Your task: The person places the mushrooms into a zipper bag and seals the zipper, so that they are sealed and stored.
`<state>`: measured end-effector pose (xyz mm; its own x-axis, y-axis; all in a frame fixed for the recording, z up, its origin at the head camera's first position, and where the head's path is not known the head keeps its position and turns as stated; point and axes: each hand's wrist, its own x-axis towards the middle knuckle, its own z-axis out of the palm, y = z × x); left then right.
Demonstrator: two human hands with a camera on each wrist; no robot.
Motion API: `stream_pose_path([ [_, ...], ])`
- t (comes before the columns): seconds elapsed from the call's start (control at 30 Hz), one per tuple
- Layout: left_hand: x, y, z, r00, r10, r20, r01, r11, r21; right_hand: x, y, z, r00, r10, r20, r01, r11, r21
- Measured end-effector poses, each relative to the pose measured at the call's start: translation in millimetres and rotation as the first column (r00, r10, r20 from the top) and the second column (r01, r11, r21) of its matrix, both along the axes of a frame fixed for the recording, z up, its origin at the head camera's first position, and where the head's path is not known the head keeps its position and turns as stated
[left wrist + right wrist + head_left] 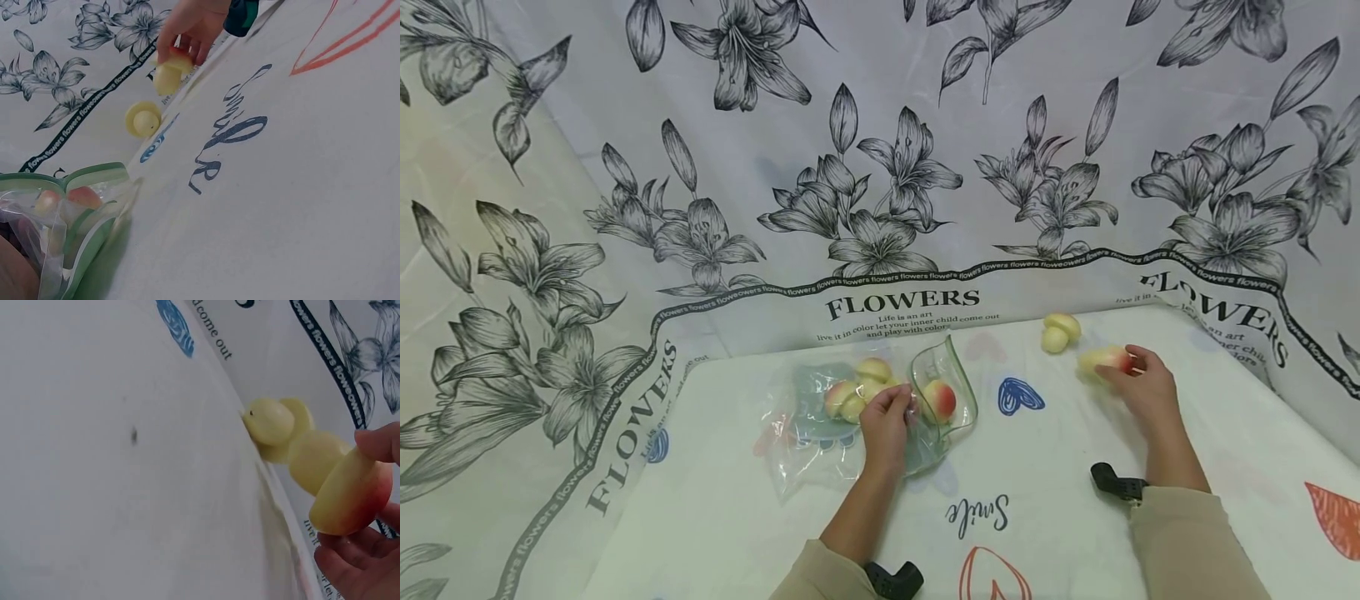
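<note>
My right hand grips a toy mushroom by its yellow-and-red cap, thumb on one side and fingers on the other. Its pale round stem points away from the palm. Close by, a second yellow mushroom lies on the cloth near the back edge. With thumb and fingers, my left hand pinches the edge of a clear plastic bag with a green rim, whose mouth gapes to the right. Inside the bag are several mushrooms, one with a red-tinged cap near the mouth.
A white printed cloth covers the table, with hearts and the word Smile on it. Behind it and at the sides hangs a curtain with black flower drawings. Black wrist devices sit near both sleeves.
</note>
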<state>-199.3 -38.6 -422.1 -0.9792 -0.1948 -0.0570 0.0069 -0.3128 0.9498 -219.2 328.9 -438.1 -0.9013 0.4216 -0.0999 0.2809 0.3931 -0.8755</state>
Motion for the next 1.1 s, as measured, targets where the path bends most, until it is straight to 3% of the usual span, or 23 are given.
stream_pose_path([
  [0.23, 0.7, -0.6, -1.7, 1.000, -0.007, 0.004, 0.007, 1.000, 0.008, -2.7, -34.3, 6.8, 0.991, 0.131, -0.032, -0.131, 0.991, 0.022],
  [0.47, 0.8, -0.3, -3.2, 1.000, -0.009, -0.005, 0.009, 1.000, 0.014, -7.6, -70.5, 7.2, 0.952, 0.296, -0.084, -0.301, 0.951, -0.066],
  [0.73, 1.4, -0.2, -2.4, 1.000, -0.013, -0.006, 0.013, 1.000, 0.009, -8.0, -96.4, 4.9, 0.913, 0.393, -0.107, -0.405, 0.907, -0.119],
  [0.87, 1.8, -0.1, -1.3, 1.000, -0.011, -0.007, 0.011, 1.000, 0.012, -5.8, -107.0, 8.8, 0.883, 0.454, -0.124, -0.468, 0.875, -0.128],
  [0.97, 2.0, -0.1, -0.9, 1.000, -0.010, -0.010, 0.010, 1.000, 0.013, -3.3, -116.3, 12.5, 0.863, 0.494, -0.110, -0.504, 0.858, -0.104],
  [1.1, 2.9, -0.1, 0.0, 1.000, -0.012, -0.020, 0.012, 1.000, 0.010, -2.9, -125.4, 9.0, 0.854, 0.513, -0.091, -0.520, 0.851, -0.078],
])
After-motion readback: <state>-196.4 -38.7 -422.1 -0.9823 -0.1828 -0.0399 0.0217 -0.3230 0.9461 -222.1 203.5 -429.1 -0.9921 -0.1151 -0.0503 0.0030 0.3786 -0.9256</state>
